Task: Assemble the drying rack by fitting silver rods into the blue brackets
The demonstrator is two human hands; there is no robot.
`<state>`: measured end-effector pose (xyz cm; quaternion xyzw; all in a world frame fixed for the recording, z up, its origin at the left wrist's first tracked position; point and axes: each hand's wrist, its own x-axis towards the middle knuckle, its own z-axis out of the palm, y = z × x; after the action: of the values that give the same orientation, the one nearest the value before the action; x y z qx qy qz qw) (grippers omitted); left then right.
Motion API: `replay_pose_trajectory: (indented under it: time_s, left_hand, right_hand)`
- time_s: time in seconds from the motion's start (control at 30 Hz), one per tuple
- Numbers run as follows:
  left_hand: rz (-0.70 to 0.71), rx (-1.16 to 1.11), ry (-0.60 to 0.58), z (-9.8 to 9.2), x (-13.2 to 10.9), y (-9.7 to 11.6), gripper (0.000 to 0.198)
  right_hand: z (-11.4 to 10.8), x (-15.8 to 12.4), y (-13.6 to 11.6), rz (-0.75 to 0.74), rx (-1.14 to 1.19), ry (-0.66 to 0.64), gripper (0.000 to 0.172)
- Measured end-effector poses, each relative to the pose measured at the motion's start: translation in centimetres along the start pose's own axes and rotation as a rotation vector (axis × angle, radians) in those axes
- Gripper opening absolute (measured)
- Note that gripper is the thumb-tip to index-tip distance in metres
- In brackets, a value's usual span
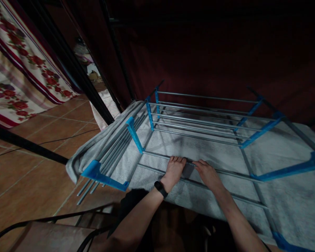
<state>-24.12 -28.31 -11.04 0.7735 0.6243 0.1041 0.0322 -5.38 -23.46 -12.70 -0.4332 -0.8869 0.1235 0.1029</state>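
Note:
A rack of grey metal tubes with blue plastic brackets [135, 135] lies on a grey cloth [168, 142]. My left hand [174, 170], with a dark watch on its wrist, has its fingers curled over a crosswise metal tube [156, 155] near its middle. Close beside it, my right hand [207, 174] grips the same tube. Nearer to me, a second crosswise tube [241, 198] runs under both forearms. Several loose tubes [119, 148] lie side by side at the left, between blue brackets, their ends poking past the cloth.
A black-framed chair [49, 236] stands at the lower left on the tiled floor [21, 178]. Black metal posts [90, 89] rise on the left, with a floral curtain [23, 52] beyond. Dark red fabric [212, 66] hangs behind the rack. A thin cable [65, 139] crosses the floor.

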Motion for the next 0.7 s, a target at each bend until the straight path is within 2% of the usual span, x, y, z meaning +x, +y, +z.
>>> replay_pose_trajectory:
  time_s: [0.27,0.4,0.5,0.53,0.63,0.7]
  left_hand:
    - [-0.015,-0.042,0.029,0.3,0.1,-0.4,0.031]
    - [-0.064,-0.225,0.18,-0.8,-0.9,-0.5,0.031]
    - [-0.193,-0.448,0.461,-2.5,-2.2,-1.6,0.013]
    - [-0.282,-0.515,0.593,-2.9,-2.6,-2.3,0.016]
    - [-0.631,-0.75,1.014,-3.5,-3.6,-5.7,0.026]
    - [-0.87,-0.917,1.206,-3.2,-3.8,-8.6,0.021]
  right_hand:
    - [-0.8,0.0,-0.8,0.026,-0.035,-0.015,0.033]
    - [-0.8,0.1,-1.0,0.038,-0.054,-0.016,0.034]
    - [-0.8,0.1,-1.0,0.041,-0.054,-0.021,0.035]
    - [-0.8,0.1,-1.0,0.041,-0.056,-0.023,0.035]
    - [-1.0,0.2,-1.1,0.035,-0.084,-0.024,0.033]
    - [-1.1,0.2,-1.3,0.031,-0.108,-0.016,0.032]
